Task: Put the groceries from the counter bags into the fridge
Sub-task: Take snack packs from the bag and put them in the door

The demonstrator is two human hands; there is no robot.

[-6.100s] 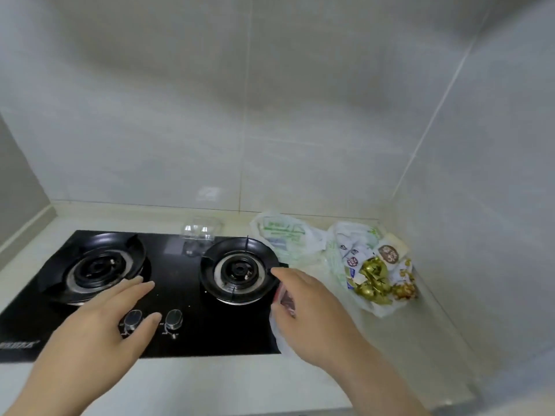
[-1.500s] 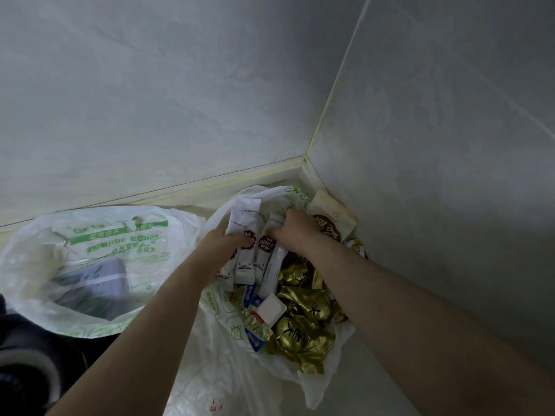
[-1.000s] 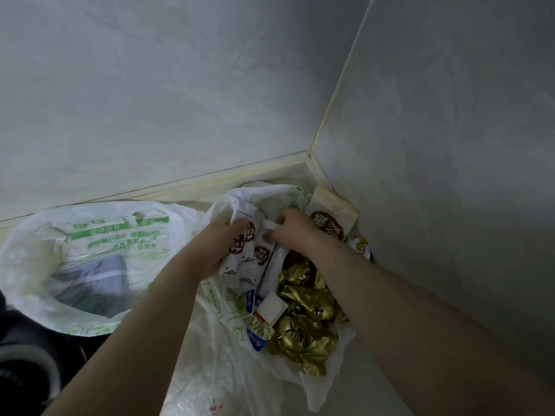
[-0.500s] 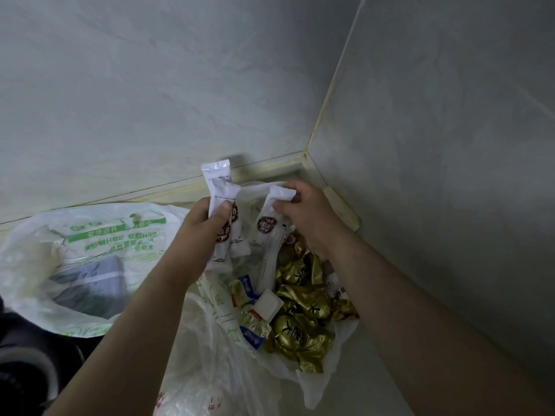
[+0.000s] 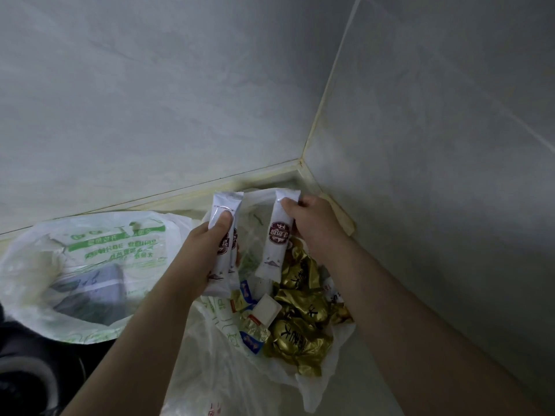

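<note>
Two hands work over the open bag (image 5: pixel 216 340) that sits in the tiled corner of the surface (image 5: pixel 357 391). The left hand (image 5: pixel 204 259) has fingers and thumb wrapped round the stacked packets (image 5: pixel 223 250), what looks like two white sticks laid one on the other. The right hand (image 5: pixel 312 226) pinches the single packet (image 5: pixel 276 244) by its crimped top edge, so the stick hangs free just above the bag's mouth.

Judging by this, the step in hand is the unloading: gathering the white sticks before any trip to the fridge, which is not in view. The next move probably calls for bringing the single packet across to join the stack, so one hand carries the lot, then turning away from the corner.

Every stick has its long axis close to upright, top crimp toward the wall and lower end toward the bag. The single packet leans a little, its lower end swung toward the left hand. Printed round marks face the camera.

Plenty remains below: gold-wrapped pieces (image 5: pixel 297 340), small blue-and-yellow sachets (image 5: pixel 250 333) and a little white box (image 5: pixel 265 309) lie in the same bag. Beside it, the green-printed bag (image 5: pixel 90 247) holds a grey box (image 5: pixel 93 289).
</note>
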